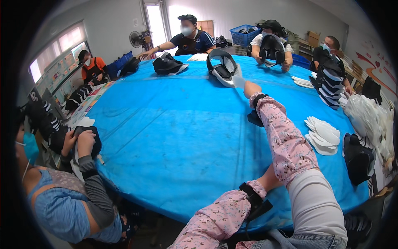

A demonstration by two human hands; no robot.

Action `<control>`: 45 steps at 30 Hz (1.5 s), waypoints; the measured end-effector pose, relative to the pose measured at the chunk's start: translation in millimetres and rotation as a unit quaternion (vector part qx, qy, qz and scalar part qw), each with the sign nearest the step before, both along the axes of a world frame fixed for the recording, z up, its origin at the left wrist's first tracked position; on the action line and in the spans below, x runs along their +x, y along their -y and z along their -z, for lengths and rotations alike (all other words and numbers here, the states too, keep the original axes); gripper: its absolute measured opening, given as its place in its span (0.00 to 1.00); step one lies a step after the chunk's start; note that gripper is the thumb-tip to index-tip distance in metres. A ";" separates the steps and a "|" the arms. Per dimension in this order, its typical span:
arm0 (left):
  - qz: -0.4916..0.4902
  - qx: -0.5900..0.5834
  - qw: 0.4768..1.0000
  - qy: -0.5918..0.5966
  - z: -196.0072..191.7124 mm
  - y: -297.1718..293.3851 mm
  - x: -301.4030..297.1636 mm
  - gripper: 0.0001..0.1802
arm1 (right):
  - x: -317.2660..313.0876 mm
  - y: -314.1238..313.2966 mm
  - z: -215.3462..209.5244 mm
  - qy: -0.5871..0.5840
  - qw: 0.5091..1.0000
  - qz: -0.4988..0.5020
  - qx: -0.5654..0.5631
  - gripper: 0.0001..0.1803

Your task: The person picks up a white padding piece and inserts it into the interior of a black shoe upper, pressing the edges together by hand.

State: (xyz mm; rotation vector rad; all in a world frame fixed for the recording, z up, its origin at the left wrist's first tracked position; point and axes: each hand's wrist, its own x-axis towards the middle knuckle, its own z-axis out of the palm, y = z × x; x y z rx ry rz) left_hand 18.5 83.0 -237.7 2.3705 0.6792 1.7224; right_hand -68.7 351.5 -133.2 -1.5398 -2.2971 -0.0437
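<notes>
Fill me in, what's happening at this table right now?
Several people sit around a big table with a blue cover, handling black-and-white padded pieces. The wearer's right hand reaches far across to a stack of those pieces near the middle, at a white edge. The left hand is tucked behind the right arm, so its grip cannot be told. White inserts lie fanned out to the right.

Brown cardboard boxes [313,36] far right; colourful posters [58,68] left wall
</notes>
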 end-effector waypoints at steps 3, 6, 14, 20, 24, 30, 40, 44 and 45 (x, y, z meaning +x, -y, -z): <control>0.002 0.010 1.000 0.027 -3.2 -0.5 -1.2 0.18 | -13.0 -7.9 -4.7 0.063 0.997 -0.024 -0.031 0.14; -0.019 -0.038 0.999 -0.032 -14.7 6.3 -14.1 0.17 | -10.7 -25.6 -2.9 0.195 0.975 -0.100 -0.023 0.17; -0.053 -0.127 0.989 -0.062 8.7 -8.2 -5.0 0.10 | 24.9 -91.7 9.0 0.192 0.965 -0.164 -0.065 0.12; -0.001 -0.189 0.981 -0.038 -36.8 3.8 18.5 0.09 | 84.8 -105.6 -57.6 0.241 0.949 -0.195 0.058 0.11; -0.049 -0.266 0.961 -0.062 -7.8 5.4 -13.3 0.18 | -6.0 -9.3 -52.5 -0.079 0.985 -0.072 0.133 0.12; 0.109 -0.365 0.923 -0.060 -20.2 15.0 -25.1 0.21 | -22.9 -14.9 5.6 -0.157 0.985 -0.047 0.062 0.15; -0.033 -0.198 0.962 -0.184 -19.8 1.8 -5.7 0.10 | 51.8 -77.1 -12.5 0.122 0.959 -0.179 -0.184 0.10; -0.058 -0.277 0.950 -0.130 -37.9 12.3 -17.8 0.10 | 33.4 18.0 -76.7 0.195 0.936 -0.077 -0.284 0.14; -0.028 -0.261 0.959 -0.109 -38.6 10.0 -12.3 0.10 | 49.6 21.4 -85.4 0.227 0.934 -0.127 -0.246 0.14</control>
